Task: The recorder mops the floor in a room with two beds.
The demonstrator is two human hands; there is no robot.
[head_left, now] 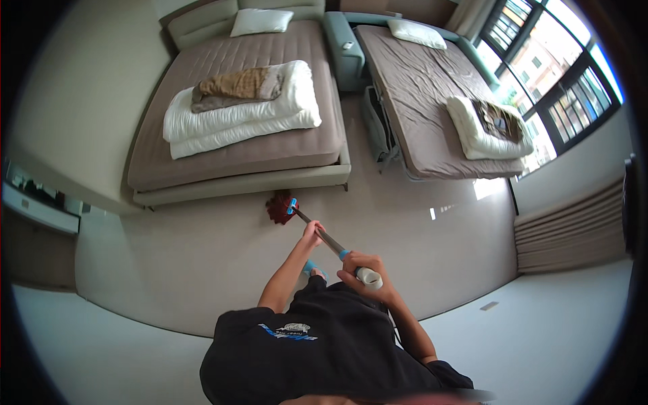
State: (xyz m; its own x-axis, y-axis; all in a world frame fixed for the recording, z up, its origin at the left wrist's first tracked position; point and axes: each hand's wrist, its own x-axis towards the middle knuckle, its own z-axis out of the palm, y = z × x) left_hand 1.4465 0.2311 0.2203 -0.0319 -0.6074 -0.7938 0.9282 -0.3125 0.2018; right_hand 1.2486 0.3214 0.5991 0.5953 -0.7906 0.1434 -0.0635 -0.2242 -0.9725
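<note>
A mop (331,241) with a metal pole slants from my body toward the foot of the larger bed. Its dark red mop head (277,208) rests on the floor beside the bed frame, joined to the pole by a blue and white fitting. My left hand (312,233) is closed around the middle of the pole. Higher up, my right hand (368,273) grips the blue and white handle end, whose round opening shows above my fingers.
The larger bed (243,172) carries folded white bedding (243,121) and a pillow. To its right stands a second bed (432,121), with a grey bag (379,128) in the gap between. A beige curtain (567,229) and windows line the right side. Pale floor (405,223) lies around me.
</note>
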